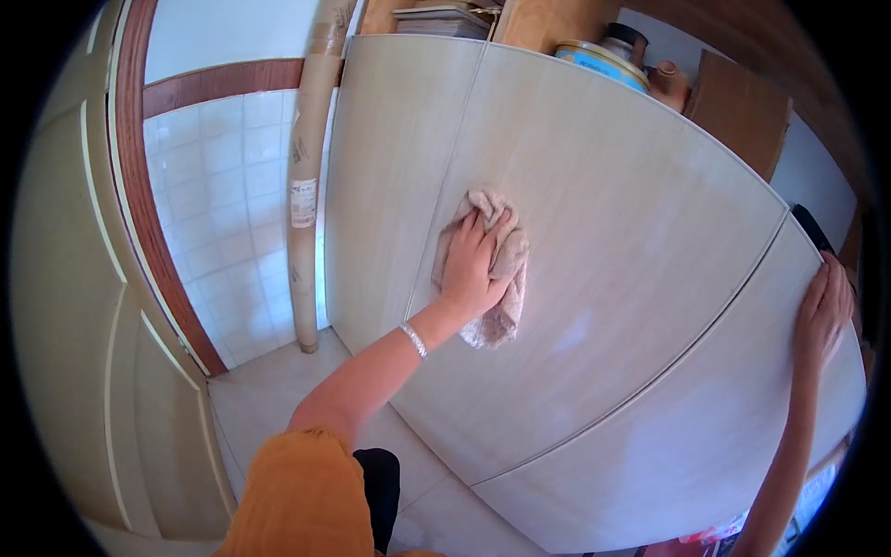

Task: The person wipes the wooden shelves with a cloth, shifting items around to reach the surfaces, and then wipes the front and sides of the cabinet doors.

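My left hand (475,269) presses a crumpled, pale patterned cloth (497,325) flat against a large cream-coloured panel (631,269). Its fingers are bent into the folds, and some of the cloth bunches up around them. A bracelet circles that wrist, below an orange sleeve. At the far right, my right hand (824,311) holds the panel's upper edge, fingers hooked over it near a dark object (810,227). The panel leans at a slant and has two long seams across its face. What lies behind it is mostly hidden.
A cardboard tube (308,186) with a label stands against the tiled wall (213,176). A door (83,306) is on the left. Above the panel are a blue-and-gold tin (601,65), a brown cardboard box (740,111) and stacked books (441,23). Pale floor tiles (278,390) lie below.
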`<state>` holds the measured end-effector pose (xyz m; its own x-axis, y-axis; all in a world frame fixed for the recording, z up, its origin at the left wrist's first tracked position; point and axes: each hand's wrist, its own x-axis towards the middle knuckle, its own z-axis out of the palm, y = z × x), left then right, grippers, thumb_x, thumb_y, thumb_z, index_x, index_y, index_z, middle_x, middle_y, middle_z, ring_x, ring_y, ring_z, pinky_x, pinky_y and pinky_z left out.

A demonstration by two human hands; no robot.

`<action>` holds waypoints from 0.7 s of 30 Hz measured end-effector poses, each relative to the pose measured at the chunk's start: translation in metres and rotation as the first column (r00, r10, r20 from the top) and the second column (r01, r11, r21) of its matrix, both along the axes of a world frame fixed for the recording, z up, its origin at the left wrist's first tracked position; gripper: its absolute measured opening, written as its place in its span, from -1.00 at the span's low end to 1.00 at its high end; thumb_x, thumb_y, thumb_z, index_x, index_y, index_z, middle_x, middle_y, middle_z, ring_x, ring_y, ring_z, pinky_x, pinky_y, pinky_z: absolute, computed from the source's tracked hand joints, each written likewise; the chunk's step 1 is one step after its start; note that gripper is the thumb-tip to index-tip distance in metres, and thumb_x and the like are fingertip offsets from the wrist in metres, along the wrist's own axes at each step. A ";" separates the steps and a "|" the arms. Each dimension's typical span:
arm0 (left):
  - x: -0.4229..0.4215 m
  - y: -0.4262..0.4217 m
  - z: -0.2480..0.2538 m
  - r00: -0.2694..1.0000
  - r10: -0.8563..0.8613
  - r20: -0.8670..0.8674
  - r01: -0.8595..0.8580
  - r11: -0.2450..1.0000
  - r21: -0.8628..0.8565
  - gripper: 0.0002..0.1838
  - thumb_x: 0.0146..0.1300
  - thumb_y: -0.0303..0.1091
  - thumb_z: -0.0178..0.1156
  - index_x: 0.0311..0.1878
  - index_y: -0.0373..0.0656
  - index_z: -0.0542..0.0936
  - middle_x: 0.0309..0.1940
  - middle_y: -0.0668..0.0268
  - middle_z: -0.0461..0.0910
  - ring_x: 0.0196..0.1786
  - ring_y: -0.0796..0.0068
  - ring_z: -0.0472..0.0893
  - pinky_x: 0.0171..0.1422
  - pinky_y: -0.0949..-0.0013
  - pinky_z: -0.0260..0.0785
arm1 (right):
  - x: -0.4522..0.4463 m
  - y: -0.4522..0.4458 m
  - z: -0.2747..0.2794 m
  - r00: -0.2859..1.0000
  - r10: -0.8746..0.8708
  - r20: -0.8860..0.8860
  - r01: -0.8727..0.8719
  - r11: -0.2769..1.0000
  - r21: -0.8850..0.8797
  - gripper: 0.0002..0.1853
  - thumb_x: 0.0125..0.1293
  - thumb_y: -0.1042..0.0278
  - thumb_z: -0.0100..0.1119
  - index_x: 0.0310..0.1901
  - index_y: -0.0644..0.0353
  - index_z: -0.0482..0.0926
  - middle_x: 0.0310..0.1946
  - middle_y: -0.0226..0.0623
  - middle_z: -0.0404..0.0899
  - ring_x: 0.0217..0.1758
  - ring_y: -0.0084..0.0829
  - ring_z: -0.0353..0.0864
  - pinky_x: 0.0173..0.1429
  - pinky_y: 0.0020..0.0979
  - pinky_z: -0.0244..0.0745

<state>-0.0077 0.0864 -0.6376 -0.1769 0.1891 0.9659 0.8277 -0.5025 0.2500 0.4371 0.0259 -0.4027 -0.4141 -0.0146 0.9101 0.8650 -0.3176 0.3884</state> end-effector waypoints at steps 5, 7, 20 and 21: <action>-0.020 0.007 0.048 0.999 -0.001 -0.046 0.003 0.998 0.057 -0.39 0.15 -0.22 0.29 0.27 -0.20 0.43 0.26 -0.11 0.36 0.34 -0.25 0.26 0.44 -0.07 0.06 | 0.001 -0.005 0.004 1.000 -0.001 -0.030 0.000 0.998 -0.055 -0.65 0.55 0.16 -0.25 0.06 0.07 0.55 0.02 -0.28 0.60 0.15 -0.31 0.55 0.31 -0.29 0.34; -0.022 0.010 0.069 0.999 -0.034 -0.018 0.036 0.994 0.100 -0.40 0.17 -0.21 0.28 0.26 -0.21 0.43 0.26 -0.10 0.37 0.35 -0.25 0.26 0.45 -0.06 0.06 | 0.002 -0.006 0.004 1.000 0.011 -0.013 -0.012 0.998 -0.065 -0.65 0.55 0.16 -0.26 0.06 0.06 0.55 0.02 -0.28 0.60 0.14 -0.32 0.55 0.33 -0.30 0.34; 0.010 -0.003 0.009 0.998 -0.047 -0.040 0.047 0.999 0.004 -0.34 0.18 -0.22 0.25 0.35 -0.17 0.35 0.31 -0.01 0.34 0.39 -0.19 0.23 0.47 -0.08 0.01 | -0.018 -0.009 0.000 0.995 0.049 -0.090 -0.055 0.996 -0.066 -0.67 0.54 0.15 -0.24 0.02 0.04 0.56 0.01 -0.28 0.59 0.12 -0.30 0.54 0.31 -0.25 0.35; 0.005 0.002 0.032 0.998 0.007 -0.057 -0.003 0.998 0.066 -0.36 0.20 -0.20 0.23 0.34 -0.17 0.36 0.29 0.00 0.36 0.37 -0.15 0.26 0.46 -0.08 0.03 | -0.018 -0.009 0.000 0.994 0.078 -0.073 -0.082 0.995 -0.054 -0.67 0.54 0.15 -0.23 0.01 0.05 0.56 -0.01 -0.28 0.59 0.11 -0.30 0.55 0.31 -0.25 0.35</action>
<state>-0.0030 0.0881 -0.6055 -0.1223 0.1240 0.9847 0.8422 -0.5120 0.1691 0.4192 0.0165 -0.4025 -0.3483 0.0081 0.9374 0.9126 -0.2257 0.3410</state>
